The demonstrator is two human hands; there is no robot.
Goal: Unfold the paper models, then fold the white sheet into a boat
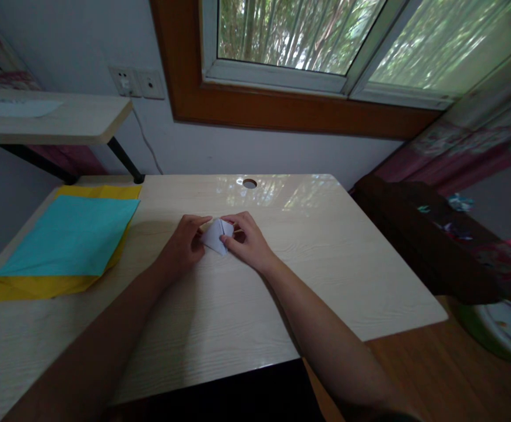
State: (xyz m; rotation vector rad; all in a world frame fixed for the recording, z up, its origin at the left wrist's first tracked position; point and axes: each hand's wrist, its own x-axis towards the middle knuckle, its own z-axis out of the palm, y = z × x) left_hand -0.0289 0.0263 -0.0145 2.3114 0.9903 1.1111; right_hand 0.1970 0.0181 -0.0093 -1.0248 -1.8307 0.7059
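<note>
A person sits at a pale wooden desk (325, 264) below a window (325, 41), both bare forearms reaching forward over the desktop. The left hand (183, 243) and the right hand (249, 240) meet near the middle of the desk, a little towards its far edge, around a small folded white paper (215, 235). The paper rests on or just above the desktop between the two hands, folded to a compact shape with a point facing the person. The left hand closes on the paper's left side, thumb stretched along its upper edge. The right hand closes on the paper's right side, fingers curled over the top and the thumb pressed against the fold. Both hands thus pinch the same sheet; neither is open.

To the left, well apart from the hands, a turquoise sheet (70, 234) lies flat on top of a yellow sheet (39, 286), whose border shows at the near and far edges. A round cable hole (249, 183) sits in the desktop near the far edge, beyond the hands. A raised shelf (61, 120) stands over the desk's far left corner, and wall sockets (136, 82) sit above it. To the right of the desk is a dark, cluttered piece of furniture (435, 234), its contents too dim to tell.
</note>
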